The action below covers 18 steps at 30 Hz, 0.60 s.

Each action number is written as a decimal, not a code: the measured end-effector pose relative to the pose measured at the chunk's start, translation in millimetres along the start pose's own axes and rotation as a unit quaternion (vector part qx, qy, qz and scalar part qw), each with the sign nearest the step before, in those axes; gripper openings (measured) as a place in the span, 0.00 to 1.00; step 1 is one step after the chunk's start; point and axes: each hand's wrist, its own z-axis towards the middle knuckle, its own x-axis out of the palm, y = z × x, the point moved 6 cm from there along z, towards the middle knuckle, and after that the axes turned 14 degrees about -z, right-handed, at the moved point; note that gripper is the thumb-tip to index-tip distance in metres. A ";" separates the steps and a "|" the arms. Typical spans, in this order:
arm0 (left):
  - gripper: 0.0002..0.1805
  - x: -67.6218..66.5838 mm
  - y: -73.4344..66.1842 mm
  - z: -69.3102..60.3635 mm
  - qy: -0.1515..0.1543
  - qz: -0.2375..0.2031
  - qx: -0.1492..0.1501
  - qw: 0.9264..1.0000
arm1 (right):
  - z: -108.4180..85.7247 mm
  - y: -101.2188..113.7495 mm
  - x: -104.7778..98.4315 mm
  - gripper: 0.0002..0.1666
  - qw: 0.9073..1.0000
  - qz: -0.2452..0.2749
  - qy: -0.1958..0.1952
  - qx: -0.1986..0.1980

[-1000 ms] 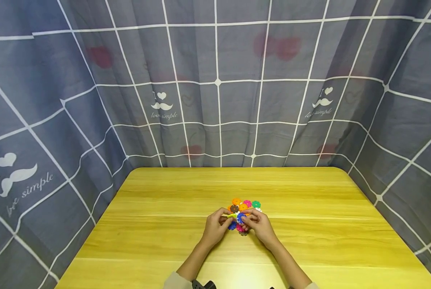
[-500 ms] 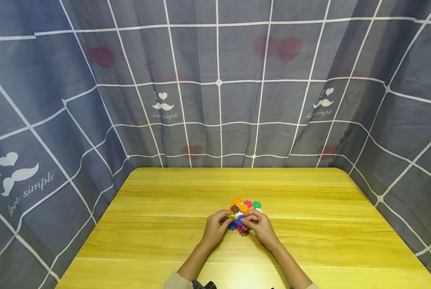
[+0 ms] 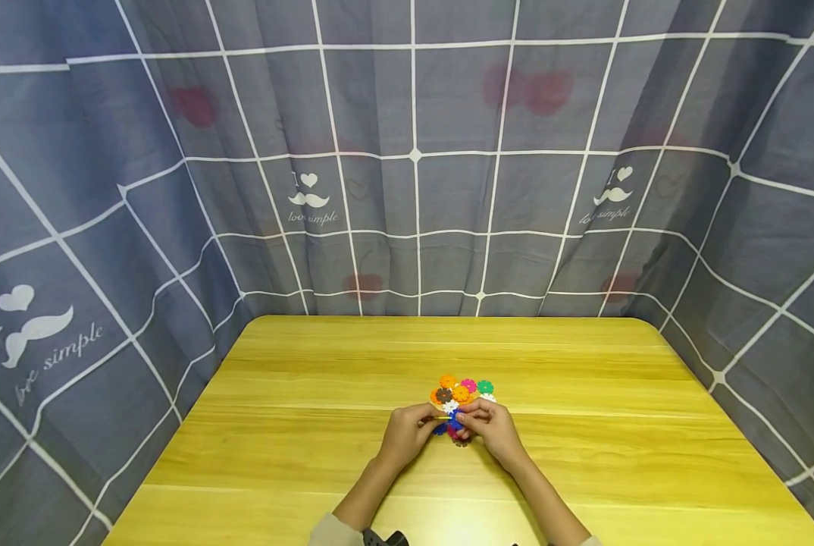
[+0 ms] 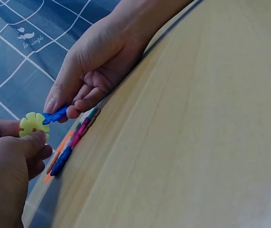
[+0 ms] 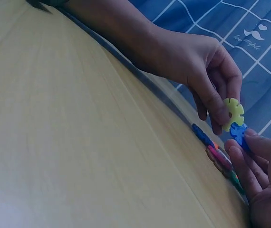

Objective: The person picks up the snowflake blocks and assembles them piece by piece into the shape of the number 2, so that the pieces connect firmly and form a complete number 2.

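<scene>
My left hand (image 3: 405,432) pinches a yellow notched disc (image 4: 31,124), a flat snowflake-shaped building piece, between thumb and fingers. A blue notched disc (image 5: 238,135) is pinched by my right hand (image 3: 494,434). The two discs meet at their edges, set crosswise to each other, above the table; whether their slots are fully engaged I cannot tell. Below and beyond the hands lies a pile of the same kind of discs, among them orange (image 3: 448,381), brown (image 3: 443,395), pink (image 3: 468,385), green (image 3: 485,387) and white (image 3: 451,407) ones. The hands hide part of this pile.
The pile lies flat on a wood-grain table (image 3: 298,394). A grey-blue curtain (image 3: 380,189) with a white grid hangs behind the table and along both sides.
The yellow disc has turned in my left hand and now shows edge-on in the head view. The left hand has shifted slightly down. The pile stays put.
</scene>
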 end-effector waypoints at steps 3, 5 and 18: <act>0.05 0.9 -2.5 0.2 0.016 0.023 0.031 0.999 | -2.6 9.9 1.5 0.09 1.000 -0.011 0.012 -0.018; 0.05 1.7 -3.5 -0.2 0.025 0.026 0.049 0.998 | -4.1 14.6 2.1 0.08 0.999 -0.021 0.020 -0.025; 0.04 3.7 -0.2 -0.9 0.037 -0.017 0.042 0.998 | -1.5 8.4 3.4 0.08 0.997 -0.031 0.050 -0.040</act>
